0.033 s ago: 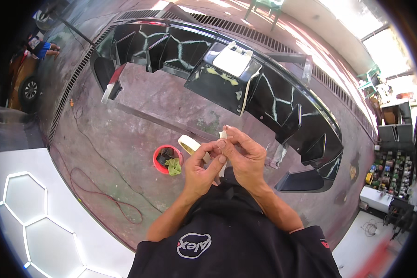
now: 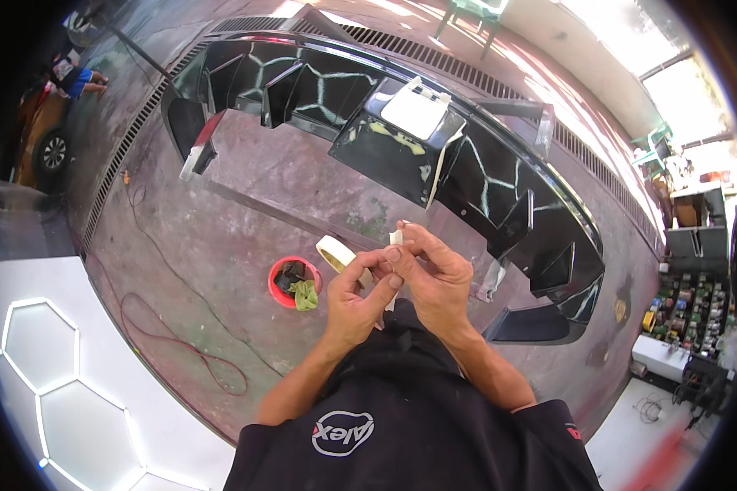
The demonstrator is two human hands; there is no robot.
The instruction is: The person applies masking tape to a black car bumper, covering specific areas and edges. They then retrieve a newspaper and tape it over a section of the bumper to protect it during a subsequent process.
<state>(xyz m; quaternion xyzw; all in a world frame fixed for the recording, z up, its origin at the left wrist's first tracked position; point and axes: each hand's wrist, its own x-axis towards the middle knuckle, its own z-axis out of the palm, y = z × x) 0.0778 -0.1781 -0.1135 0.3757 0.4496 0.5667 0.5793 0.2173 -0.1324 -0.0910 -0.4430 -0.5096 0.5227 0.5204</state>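
Stained floor (image 2: 221, 229), below. Left hand (image 2: 356, 303): curled, apparently around the tape roll (image 2: 341, 247). Right hand (image 2: 436, 282): pinching a pale piece (image 2: 396, 237), I judge not yet laid. Beyond both: black bumper (image 2: 373, 159), one pale strip (image 2: 440, 166) already on it.

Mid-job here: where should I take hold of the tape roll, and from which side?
Probably best to pinch the tape roll by its exposed upper-left wall, coming from the left, with one finger inside the hole and another outside. It is a ring with its opening showing, and the left hand covers part of its lower right, leaving that edge free.
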